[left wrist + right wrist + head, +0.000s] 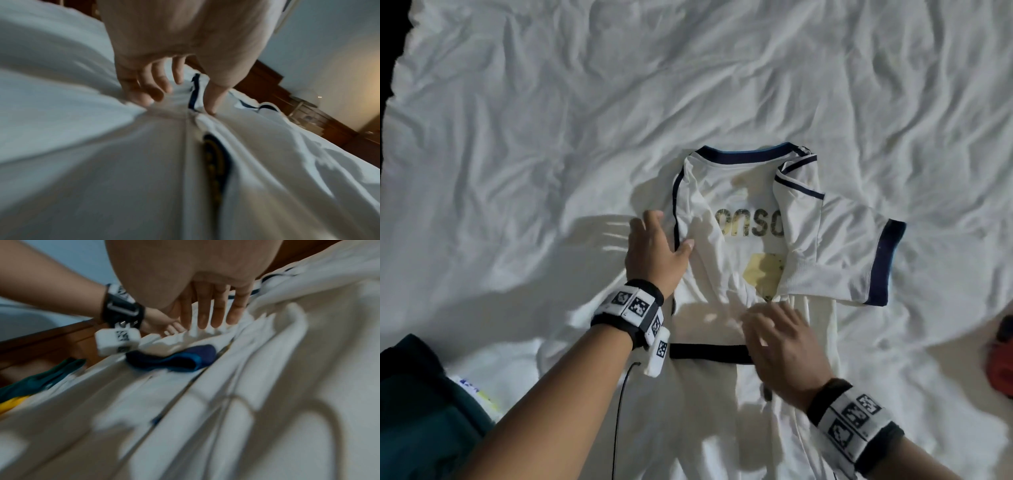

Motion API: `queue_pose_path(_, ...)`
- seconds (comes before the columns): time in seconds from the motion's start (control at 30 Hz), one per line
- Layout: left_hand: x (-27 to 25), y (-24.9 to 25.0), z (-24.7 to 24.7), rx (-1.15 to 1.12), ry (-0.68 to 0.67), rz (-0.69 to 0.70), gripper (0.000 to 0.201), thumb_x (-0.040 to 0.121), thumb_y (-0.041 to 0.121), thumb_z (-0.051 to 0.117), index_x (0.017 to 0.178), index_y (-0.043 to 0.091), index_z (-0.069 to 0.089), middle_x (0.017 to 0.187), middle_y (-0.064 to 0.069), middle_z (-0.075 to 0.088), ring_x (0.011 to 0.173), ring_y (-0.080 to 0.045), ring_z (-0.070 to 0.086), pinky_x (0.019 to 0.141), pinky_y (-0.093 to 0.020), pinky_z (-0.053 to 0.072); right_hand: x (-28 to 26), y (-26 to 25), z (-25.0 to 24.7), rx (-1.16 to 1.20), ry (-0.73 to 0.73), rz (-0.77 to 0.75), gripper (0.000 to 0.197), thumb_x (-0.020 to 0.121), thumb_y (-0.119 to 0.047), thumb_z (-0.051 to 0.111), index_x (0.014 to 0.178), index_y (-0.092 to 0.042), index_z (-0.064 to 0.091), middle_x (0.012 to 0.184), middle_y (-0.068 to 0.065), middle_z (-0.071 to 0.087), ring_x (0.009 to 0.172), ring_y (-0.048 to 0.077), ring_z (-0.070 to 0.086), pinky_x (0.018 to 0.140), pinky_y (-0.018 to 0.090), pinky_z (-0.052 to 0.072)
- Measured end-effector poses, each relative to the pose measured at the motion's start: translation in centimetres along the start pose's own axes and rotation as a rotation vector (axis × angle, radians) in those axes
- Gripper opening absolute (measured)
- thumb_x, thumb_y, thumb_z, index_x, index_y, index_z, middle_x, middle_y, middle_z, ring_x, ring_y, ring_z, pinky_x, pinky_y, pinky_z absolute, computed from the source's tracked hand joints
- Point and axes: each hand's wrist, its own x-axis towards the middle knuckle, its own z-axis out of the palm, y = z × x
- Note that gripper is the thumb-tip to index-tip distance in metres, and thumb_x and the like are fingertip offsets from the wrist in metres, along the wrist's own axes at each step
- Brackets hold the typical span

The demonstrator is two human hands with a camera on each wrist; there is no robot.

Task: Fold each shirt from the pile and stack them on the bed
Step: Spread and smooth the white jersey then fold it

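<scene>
Two hands on a white shirt (739, 205) on my bed (551, 120), left hand (655, 255) spread flat at its folded edge, right hand (782, 346) flat with straight fingers, teal clothes (417, 394) nearby

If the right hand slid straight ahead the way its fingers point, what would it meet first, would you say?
Probably the folded-in sleeve of the white jersey: the right hand lies flat just short of its lower edge.

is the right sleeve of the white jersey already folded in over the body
No. In the head view the white jersey's right sleeve sticks out sideways onto the bed sheet.
</scene>
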Motion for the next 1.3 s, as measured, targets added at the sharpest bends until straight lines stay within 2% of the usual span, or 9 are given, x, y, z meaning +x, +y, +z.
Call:
queue_pose_path(0.1, -2.6, 2.8, 0.6, 0.08, 0.167, 0.283, 0.041, 0.085, 0.025, 0.073, 0.119, 0.015, 0.052, 0.115, -0.012, 0.052, 0.107, -0.034, 0.051, 0.087, -0.045, 0.047, 2.8, 3.2, -2.9, -0.033, 0.178, 0.173, 0.018, 0.099, -0.017, 0.057, 0.093, -0.009, 0.072, 0.093, 0.005, 0.064, 0.085, 0.027, 0.055, 0.074, 0.04, 0.048)
queue_pose_path(0.23, -5.6, 7.5, 4.2, 0.085, -0.027, 0.653, 0.013, 0.083, 0.013, 0.075, 0.094, 0.011, 0.068, 0.096, -0.008, 0.057, 0.092, -0.027, 0.054, 0.08, -0.044, 0.053, 6.9, 9.9, -6.5, -0.115, 0.297, 0.339, 0.021, 0.097, -0.015, 0.053, 0.103, -0.009, 0.073, 0.109, 0.012, 0.067, 0.102, 0.036, 0.057, 0.091, 0.045, 0.046)
queue_pose_path(0.43, -8.4, 12.3, 9.8, 0.358, -0.27, 0.881, 0.047, 0.076, 0.025, 0.076, 0.121, 0.023, 0.066, 0.1, -0.01, 0.058, 0.092, -0.031, 0.058, 0.079, -0.043, 0.053, 10.9, 16.2, -10.0, -0.212, -0.132, 0.578, 0.053, 0.097, -0.02, 0.046, 0.149, -0.018, 0.04, 0.153, 0.009, 0.043, 0.144, 0.028, 0.033, 0.124, 0.051, 0.011)
queue_pose_path(0.63, -8.2, 12.0, 11.2, 0.188, -0.151, 0.793, 0.013, 0.079, 0.015, 0.075, 0.092, 0.019, 0.075, 0.082, -0.007, 0.064, 0.075, -0.029, 0.063, 0.066, -0.037, 0.055, 11.2, 16.4, -11.0, -0.287, -0.214, 0.616, 0.022, 0.099, -0.029, 0.04, 0.104, -0.014, 0.055, 0.093, 0.008, 0.064, 0.101, 0.032, 0.06, 0.117, 0.053, 0.016)
queue_pose_path(0.73, -8.5, 11.3, 8.7, -0.042, -0.112, 0.615, 0.025, 0.088, 0.017, 0.053, 0.102, 0.018, 0.073, 0.094, -0.001, 0.07, 0.083, -0.022, 0.064, 0.072, -0.033, 0.054, 10.6, 13.8, -12.1, -0.1, -0.099, 0.625, 0.018, 0.099, -0.025, 0.041, 0.092, -0.012, 0.052, 0.081, 0.01, 0.058, 0.078, 0.034, 0.056, 0.078, 0.041, 0.042)
queue_pose_path(0.9, -8.2, 8.0, 3.7, -0.399, -0.057, 0.305, 0.019, 0.093, 0.006, 0.061, 0.101, 0.017, 0.075, 0.085, 0.009, 0.073, 0.071, -0.011, 0.067, 0.065, -0.026, 0.055, 7.2, 7.9, -11.6, 0.33, 0.115, 0.747, 0.024, 0.103, -0.023, 0.048, 0.088, -0.006, 0.054, 0.073, 0.003, 0.054, 0.063, 0.017, 0.047, 0.051, 0.024, 0.034)
queue_pose_path(1.1, -8.6, 5.6, 2.8, -0.774, -0.322, -0.31, 0.029, 0.1, 0.023, 0.046, 0.108, 0.021, 0.074, 0.093, -0.014, 0.076, 0.077, -0.027, 0.072, 0.056, -0.033, 0.057, 2.7, 5.8, -5.7, 0.642, 0.131, 0.965, 0.026, 0.102, -0.032, 0.052, 0.091, -0.012, 0.063, 0.083, 0.009, 0.068, 0.075, 0.031, 0.062, 0.066, 0.044, 0.051)
queue_pose_path(1.2, -9.0, 5.2, 3.9, -0.787, -0.321, -0.34, 0.037, 0.09, 0.046, 0.058, 0.116, 0.021, 0.071, 0.105, -0.008, 0.077, 0.098, -0.028, 0.072, 0.086, -0.042, 0.057, 1.9, 5.7, -4.0, 0.646, 0.087, 1.001, 0.026, 0.103, -0.031, 0.052, 0.089, -0.011, 0.063, 0.084, 0.01, 0.07, 0.077, 0.031, 0.065, 0.069, 0.044, 0.054)
queue_pose_path(1.3, -9.6, 5.2, 4.1, -0.661, -0.25, -0.242, 0.041, 0.085, 0.019, 0.079, 0.123, 0.023, 0.065, 0.108, 0.004, 0.075, 0.097, -0.011, 0.071, 0.083, -0.023, 0.055, 1.7, 5.9, -4.0, 0.633, 0.069, 0.989, 0.03, 0.104, -0.025, 0.052, 0.081, -0.007, 0.058, 0.072, 0.003, 0.058, 0.065, 0.02, 0.053, 0.058, 0.032, 0.042)
